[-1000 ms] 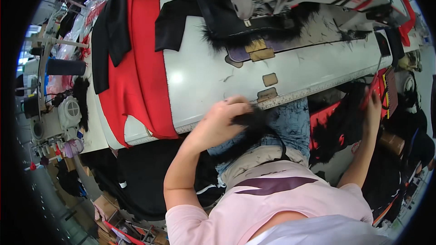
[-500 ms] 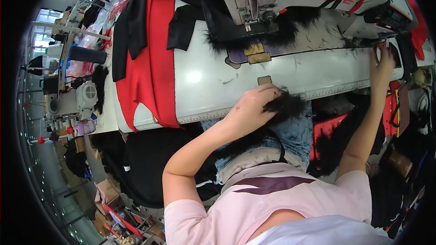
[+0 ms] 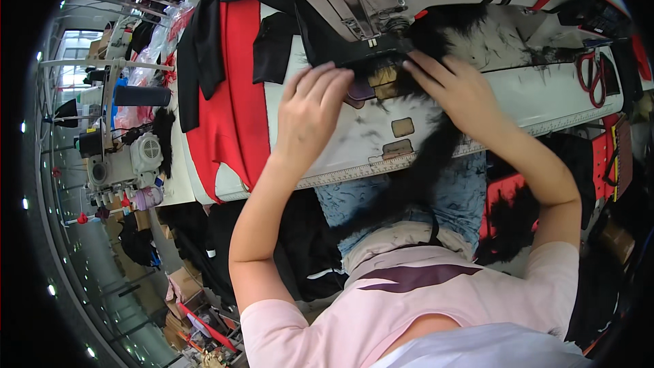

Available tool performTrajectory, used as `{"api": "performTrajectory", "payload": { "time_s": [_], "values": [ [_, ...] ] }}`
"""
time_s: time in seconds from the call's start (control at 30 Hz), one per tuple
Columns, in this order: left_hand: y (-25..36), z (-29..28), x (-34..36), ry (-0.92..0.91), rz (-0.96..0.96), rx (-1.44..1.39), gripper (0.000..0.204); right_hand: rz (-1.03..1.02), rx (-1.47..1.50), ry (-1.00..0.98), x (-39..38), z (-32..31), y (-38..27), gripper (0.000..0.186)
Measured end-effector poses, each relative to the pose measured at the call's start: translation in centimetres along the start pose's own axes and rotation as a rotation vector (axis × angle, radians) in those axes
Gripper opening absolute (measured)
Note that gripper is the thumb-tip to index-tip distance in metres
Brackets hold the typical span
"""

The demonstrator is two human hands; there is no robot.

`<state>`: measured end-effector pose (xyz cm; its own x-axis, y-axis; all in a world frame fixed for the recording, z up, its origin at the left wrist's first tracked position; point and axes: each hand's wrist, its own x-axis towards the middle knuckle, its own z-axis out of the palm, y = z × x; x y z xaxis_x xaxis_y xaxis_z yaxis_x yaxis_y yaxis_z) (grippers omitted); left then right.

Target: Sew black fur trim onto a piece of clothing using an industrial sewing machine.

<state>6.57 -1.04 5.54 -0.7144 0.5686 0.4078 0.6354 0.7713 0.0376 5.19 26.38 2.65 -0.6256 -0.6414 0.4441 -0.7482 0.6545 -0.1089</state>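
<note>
Under the white sewing machine's presser foot [image 3: 371,45] lie black fabric [image 3: 327,39] and long-haired black fur trim [image 3: 436,146]. The trim runs down off the table's front edge onto my lap. My left hand [image 3: 310,112] is left of the needle area, fingers stretched and slightly apart, their tips at the black fabric's near edge. My right hand [image 3: 466,99] reaches in from the right with spread fingers, laid on the fur by the foot; its thumb is hidden. Red-handled scissors [image 3: 590,80] lie on the table's right end.
Red fabric [image 3: 235,95] and draped black cloth [image 3: 201,61] cover the table's left part. A measuring tape [image 3: 327,178] runs along the front edge. Worn brown tape patches [image 3: 397,148] mark the tabletop. Another machine with a white motor [image 3: 146,153] stands at the left.
My left hand moved from the fur near the front edge up beside the presser foot. The right hand left the scissors and came left onto the fur, which now lies under the foot.
</note>
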Motion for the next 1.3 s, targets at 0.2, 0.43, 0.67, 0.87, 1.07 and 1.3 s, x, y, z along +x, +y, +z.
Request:
{"api": "performTrajectory", "payload": {
  "time_s": [0.2,0.43,0.67,0.87,1.07,1.3],
  "values": [
    [-4.0,2.1,0.4,-0.164,0.058,0.098,0.037,-0.006,-0.151,-0.078,0.3,1.9,1.8,0.04],
    [-5.0,3.5,-1.5,-0.008,0.023,-0.074,0.034,0.01,-0.118,-0.077,0.2,2.0,1.6,0.038],
    [-5.0,3.9,-1.5,0.065,-0.14,-0.237,0.027,0.112,-0.016,-0.075,0.4,1.8,1.1,0.043],
    [-7.6,3.6,2.6,0.002,0.023,0.045,0.023,0.075,-0.056,0.018,1.7,2.9,3.7,0.032],
    [-16.3,5.5,12.6,-0.066,0.121,0.59,0.012,0.143,-0.017,-0.147,3.3,4.5,6.9,0.027],
    [-33.4,-1.9,8.2,0.279,-0.133,0.992,0.011,-0.006,0.115,-0.16,2.0,0.8,0.7,0.05]
  ]
}}
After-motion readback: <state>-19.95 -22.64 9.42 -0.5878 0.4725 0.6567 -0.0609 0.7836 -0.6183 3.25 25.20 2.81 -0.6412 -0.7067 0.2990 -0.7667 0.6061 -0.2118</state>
